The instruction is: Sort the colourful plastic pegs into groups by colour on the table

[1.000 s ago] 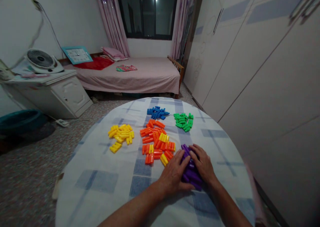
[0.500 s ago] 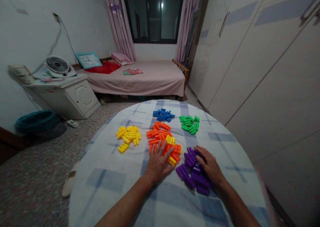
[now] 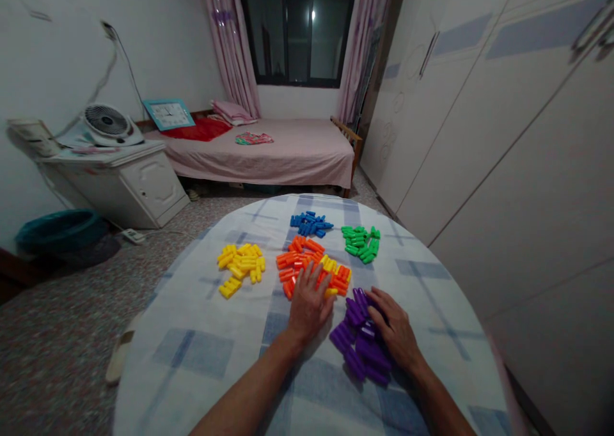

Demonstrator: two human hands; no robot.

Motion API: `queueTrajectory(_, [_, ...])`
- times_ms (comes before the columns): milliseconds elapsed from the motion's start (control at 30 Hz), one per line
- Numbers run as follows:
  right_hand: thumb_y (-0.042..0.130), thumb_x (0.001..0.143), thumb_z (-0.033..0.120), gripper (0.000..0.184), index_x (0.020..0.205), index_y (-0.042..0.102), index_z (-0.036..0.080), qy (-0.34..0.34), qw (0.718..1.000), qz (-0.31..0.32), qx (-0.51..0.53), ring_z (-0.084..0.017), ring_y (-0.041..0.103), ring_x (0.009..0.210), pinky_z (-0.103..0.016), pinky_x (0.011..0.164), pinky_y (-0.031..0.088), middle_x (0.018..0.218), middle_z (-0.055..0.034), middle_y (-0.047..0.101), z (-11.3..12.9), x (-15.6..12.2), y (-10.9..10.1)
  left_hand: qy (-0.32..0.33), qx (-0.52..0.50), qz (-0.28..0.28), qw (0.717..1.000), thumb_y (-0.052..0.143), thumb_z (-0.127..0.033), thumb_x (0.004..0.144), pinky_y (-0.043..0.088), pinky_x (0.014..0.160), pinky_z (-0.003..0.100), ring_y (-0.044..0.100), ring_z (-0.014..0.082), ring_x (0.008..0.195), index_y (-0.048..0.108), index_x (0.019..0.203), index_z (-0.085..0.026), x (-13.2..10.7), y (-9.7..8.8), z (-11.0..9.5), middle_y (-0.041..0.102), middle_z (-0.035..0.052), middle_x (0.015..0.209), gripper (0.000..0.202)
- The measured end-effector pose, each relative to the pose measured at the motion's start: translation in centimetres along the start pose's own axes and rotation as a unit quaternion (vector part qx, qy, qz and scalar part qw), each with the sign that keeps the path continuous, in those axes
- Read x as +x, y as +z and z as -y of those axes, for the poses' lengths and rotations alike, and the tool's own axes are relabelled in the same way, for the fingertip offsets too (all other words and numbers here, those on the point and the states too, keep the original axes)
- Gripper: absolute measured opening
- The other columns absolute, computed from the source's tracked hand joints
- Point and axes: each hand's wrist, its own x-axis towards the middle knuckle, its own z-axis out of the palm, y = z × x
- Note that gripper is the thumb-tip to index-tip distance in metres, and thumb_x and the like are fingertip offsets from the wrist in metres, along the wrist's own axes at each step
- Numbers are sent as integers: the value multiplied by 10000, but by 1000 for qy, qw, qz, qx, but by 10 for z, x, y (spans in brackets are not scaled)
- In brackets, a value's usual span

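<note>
My left hand lies with fingers spread on the near side of a pile of orange plastic pieces. A few yellow pieces are mixed into that pile. My right hand rests along the right side of a heap of purple plastic pieces, fingers stretched out and touching its edge. Neither hand grips a piece. Part of each pile is hidden under the fingers. A separate yellow pile lies to the left. Farther back are a blue pile and a green pile.
The piles lie on a round table with a checked cloth. Beyond it stands a bed with a pink sheet. A white cabinet bearing a fan is at left, a tall wardrobe at right.
My left hand has shifted slightly right and up over the orange pile, its fingers closer together. My right hand stays by the purple heap. The view has tilted a little.
</note>
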Motion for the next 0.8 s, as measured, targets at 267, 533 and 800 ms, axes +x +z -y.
queueTrajectory(267, [411, 882, 459, 449, 1235, 569, 232, -37, 999, 33, -3, -233, 396, 1277, -473, 1088, 267, 1365, -66, 478, 5, 8, 3, 171, -83, 148, 971, 520, -653, 735, 183, 1060, 626, 220, 346, 1364, 394, 1349, -226, -63, -26, -58, 302, 130, 1472, 758])
queueTrajectory(533, [409, 902, 428, 393, 1176, 607, 228, -47, 998, -4, -42, -223, 457, 1208, -440, 1041, 342, 1291, -70, 534, 36, -17, 25, 125, -76, 188, 971, 556, -565, 755, 198, 1078, 560, 216, 315, 1371, 442, 1317, -230, -65, -30, -41, 342, 108, 1456, 664])
queueTrajectory(800, [418, 892, 439, 427, 1236, 551, 222, 0, 996, -43, -77, -274, 373, 1276, -508, 1030, 324, 1349, -74, 485, 55, -23, 44, 132, -49, 152, 978, 622, -702, 604, 217, 1044, 602, 203, 393, 1362, 322, 1403, -175, -83, -42, -12, 231, 222, 1480, 1003])
